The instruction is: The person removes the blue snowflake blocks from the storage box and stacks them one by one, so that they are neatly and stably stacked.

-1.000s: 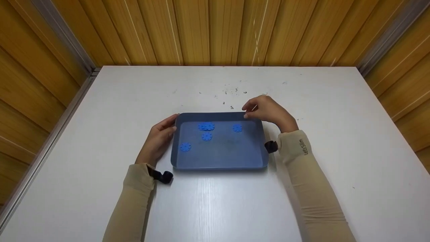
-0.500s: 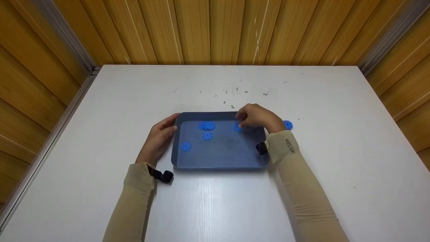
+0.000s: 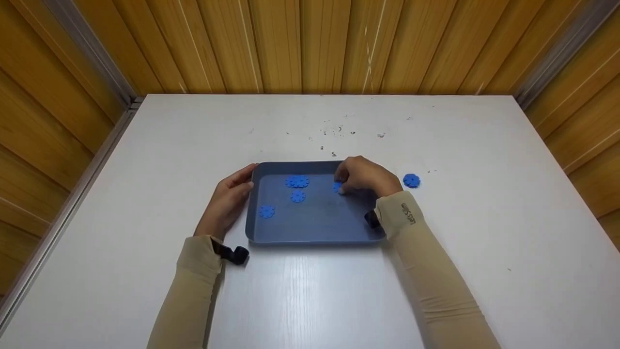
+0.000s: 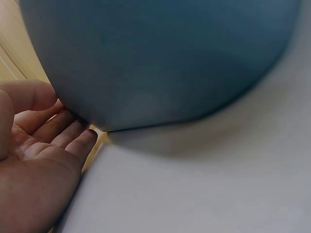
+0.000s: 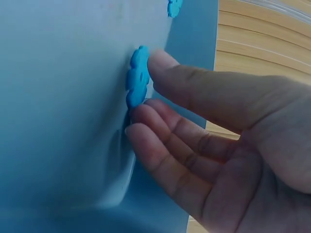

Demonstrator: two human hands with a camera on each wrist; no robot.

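A blue-grey tray (image 3: 315, 228) lies on the white table. My left hand (image 3: 227, 196) rests against the outside of its left wall, thumb and fingertips touching the wall in the left wrist view. Inside the tray, my right hand (image 3: 365, 177) pinches a blue notched disc (image 5: 138, 77) at its edges, thumb at one end and fingertips at the other. The fingers partly cover this disc in the head view. Other discs of the same kind lie on the tray floor: an overlapping group (image 3: 297, 181), one single disc (image 3: 298, 196) below it, and another disc (image 3: 266, 212) at the left.
Right of the tray, a blue disc (image 3: 411, 181) lies on the white table (image 3: 310, 300), just beyond the right wrist. Small dark marks (image 3: 339, 130) speckle the tabletop behind the tray. Wood-look panels (image 3: 319, 48) wall off the back and sides.
My right hand has moved from the tray's far rim down to the disc inside, which has shifted slightly left. The disc on the table at right has come into view. My left hand stays put.
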